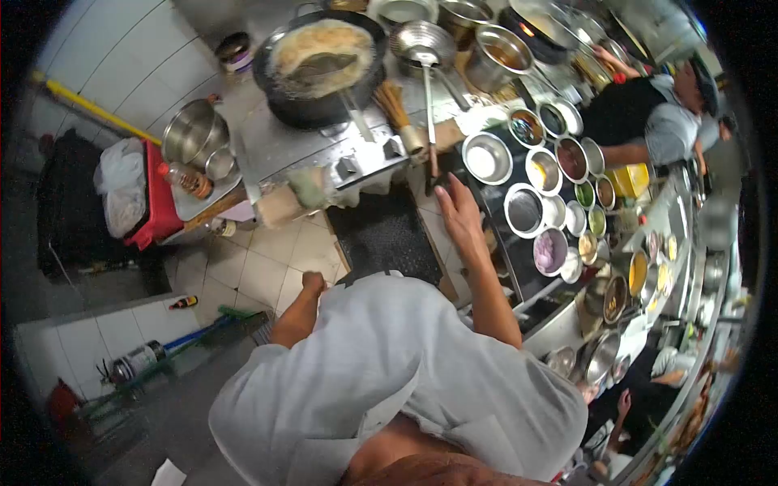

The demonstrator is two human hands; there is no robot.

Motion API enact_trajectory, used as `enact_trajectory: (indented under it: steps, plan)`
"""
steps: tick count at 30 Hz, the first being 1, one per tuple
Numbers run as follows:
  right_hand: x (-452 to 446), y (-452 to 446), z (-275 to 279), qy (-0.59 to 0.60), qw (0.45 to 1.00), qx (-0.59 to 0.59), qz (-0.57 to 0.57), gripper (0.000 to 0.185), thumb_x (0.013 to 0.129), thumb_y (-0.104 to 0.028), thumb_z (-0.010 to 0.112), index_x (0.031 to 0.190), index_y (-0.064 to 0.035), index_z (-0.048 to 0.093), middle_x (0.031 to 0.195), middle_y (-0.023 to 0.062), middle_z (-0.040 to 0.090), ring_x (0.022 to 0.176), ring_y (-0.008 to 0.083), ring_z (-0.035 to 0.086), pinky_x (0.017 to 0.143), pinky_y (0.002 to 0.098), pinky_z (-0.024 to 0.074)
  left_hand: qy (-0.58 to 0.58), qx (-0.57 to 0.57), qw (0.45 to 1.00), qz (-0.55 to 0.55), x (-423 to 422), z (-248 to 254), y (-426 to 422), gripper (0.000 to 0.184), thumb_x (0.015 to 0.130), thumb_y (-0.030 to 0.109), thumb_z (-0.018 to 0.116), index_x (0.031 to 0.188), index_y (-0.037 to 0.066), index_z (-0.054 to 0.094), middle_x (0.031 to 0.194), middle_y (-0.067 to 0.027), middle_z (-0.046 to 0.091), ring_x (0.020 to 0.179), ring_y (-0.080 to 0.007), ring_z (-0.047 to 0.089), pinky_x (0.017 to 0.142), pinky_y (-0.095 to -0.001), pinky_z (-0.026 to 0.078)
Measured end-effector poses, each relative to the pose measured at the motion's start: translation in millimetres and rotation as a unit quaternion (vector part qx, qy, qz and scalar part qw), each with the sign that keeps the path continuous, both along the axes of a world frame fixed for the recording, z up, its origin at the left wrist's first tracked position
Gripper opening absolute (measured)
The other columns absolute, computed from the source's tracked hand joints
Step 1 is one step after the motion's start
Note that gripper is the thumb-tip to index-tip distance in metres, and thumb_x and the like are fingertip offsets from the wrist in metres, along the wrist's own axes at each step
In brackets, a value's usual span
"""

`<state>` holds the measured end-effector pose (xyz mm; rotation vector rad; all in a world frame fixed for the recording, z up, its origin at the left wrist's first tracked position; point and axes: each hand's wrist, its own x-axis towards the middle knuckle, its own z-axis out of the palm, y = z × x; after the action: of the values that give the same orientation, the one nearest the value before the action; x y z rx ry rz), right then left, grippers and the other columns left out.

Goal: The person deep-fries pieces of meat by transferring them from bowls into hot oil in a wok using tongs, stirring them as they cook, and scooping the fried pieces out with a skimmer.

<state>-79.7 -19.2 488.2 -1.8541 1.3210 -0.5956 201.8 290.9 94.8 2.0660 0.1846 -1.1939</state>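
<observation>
My right hand (462,219) reaches forward with its fingers stretched out. Its fingertips are close to the dark handle end of a perforated metal strainer (423,42), but I cannot tell whether they touch it. My left hand (313,282) hangs low beside my waist; its fingers are mostly hidden and it is small in view. Ahead, a black wok (279,105) on the stove holds pale, foaming food (320,57) in oil. A metal skimmer (356,117) dips into that wok, its handle pointing toward me. Beside the strainer's handle stands a bundle of thin sticks (393,105).
Several white bowls of ingredients, including a white bowl (487,158), cover the right-hand counter. A person (640,113) works beyond them. On the left are a red bin (154,194), a metal bowl (195,134) and a sauce bottle (190,180). A black mat (385,235) lies on the tiled floor.
</observation>
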Motion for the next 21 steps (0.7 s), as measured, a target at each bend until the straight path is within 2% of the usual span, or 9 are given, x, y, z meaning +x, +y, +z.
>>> enact_trajectory:
  steps: [3,6,9,11,13,14,18,19,21]
  plan:
    - [82,-36,-9,-0.011,0.995,-0.040,0.093,0.057,0.096,-0.037,0.057,0.134,0.0043,0.049,0.119,0.0303,0.056,0.113,0.0435,0.054,0.096,0.0467,0.0425,-0.019,0.069,0.985,-0.159,7,-15,57,0.008,0.083,0.002,0.050,0.081,-0.002,0.057,0.067,-0.0175,0.060,0.053,-0.0271,0.061,0.043,-0.0444,0.050]
    - [151,-58,4,0.058,0.979,-0.168,0.105,0.059,0.091,-0.035,0.063,0.133,0.0046,0.048,0.117,0.0360,0.055,0.107,0.0490,0.057,0.091,0.0515,0.0464,-0.036,0.096,0.957,-0.272,10,-22,95,0.009,0.083,0.002,0.052,0.082,-0.003,0.059,0.069,-0.0192,0.062,0.057,-0.0287,0.063,0.046,-0.0447,0.052]
    - [194,-97,-28,0.123,0.966,-0.104,0.202,0.065,0.088,-0.036,0.065,0.136,0.0026,0.043,0.110,0.0302,0.062,0.104,0.0488,0.059,0.088,0.0501,0.0475,-0.041,0.094,0.939,-0.328,9,-26,119,0.010,0.084,0.003,0.054,0.083,-0.003,0.061,0.071,-0.0210,0.063,0.061,-0.0303,0.065,0.050,-0.0450,0.054]
    - [211,-115,-50,0.136,0.947,-0.138,0.255,0.057,0.091,-0.029,0.059,0.136,0.0027,0.044,0.101,0.0311,0.065,0.096,0.0495,0.061,0.085,0.0511,0.0489,-0.036,0.068,0.937,-0.341,7,-28,131,0.010,0.084,0.004,0.055,0.083,-0.004,0.062,0.073,-0.0222,0.065,0.064,-0.0313,0.066,0.052,-0.0452,0.055]
    - [221,-119,-27,0.282,0.925,-0.112,0.228,0.050,0.093,-0.021,0.050,0.138,-0.0007,0.044,0.094,0.0299,0.066,0.089,0.0478,0.064,0.083,0.0526,0.0504,-0.027,0.013,0.940,-0.339,2,-28,134,0.011,0.085,0.004,0.057,0.083,-0.004,0.064,0.075,-0.0233,0.066,0.067,-0.0324,0.068,0.055,-0.0454,0.056]
    - [218,-113,-5,0.291,0.925,-0.125,0.212,0.045,0.092,-0.014,0.046,0.136,-0.0057,0.048,0.092,0.0300,0.066,0.087,0.0457,0.066,0.079,0.0524,0.0519,-0.062,0.046,0.921,-0.381,-4,-28,130,0.012,0.084,0.006,0.057,0.083,-0.003,0.064,0.074,-0.0209,0.066,0.066,-0.0310,0.068,0.054,-0.0445,0.056]
    - [200,-138,8,0.302,0.914,-0.122,0.240,0.043,0.093,-0.015,0.044,0.135,-0.0105,0.052,0.090,0.0290,0.067,0.087,0.0452,0.066,0.077,0.0520,0.0527,-0.184,0.169,0.796,-0.552,-23,9,88,0.014,0.082,0.012,0.060,0.081,0.000,0.067,0.072,-0.0112,0.068,0.064,-0.0252,0.067,0.053,-0.0406,0.054]
    - [193,-140,23,0.308,0.907,-0.121,0.259,0.044,0.091,-0.013,0.045,0.134,-0.0111,0.054,0.089,0.0295,0.067,0.087,0.0454,0.066,0.078,0.0522,0.0525,-0.200,0.171,0.793,-0.549,-28,13,81,0.014,0.082,0.013,0.061,0.080,0.000,0.067,0.072,-0.0087,0.068,0.063,-0.0237,0.067,0.053,-0.0397,0.054]
    - [177,-152,42,0.314,0.900,-0.122,0.279,0.045,0.089,-0.012,0.046,0.133,-0.0116,0.055,0.089,0.0300,0.066,0.086,0.0455,0.066,0.078,0.0524,0.0523,-0.244,0.086,0.856,-0.447,-42,16,72,0.016,0.082,0.013,0.058,0.077,0.001,0.067,0.070,-0.0100,0.068,0.059,-0.0240,0.065,0.050,-0.0401,0.053]
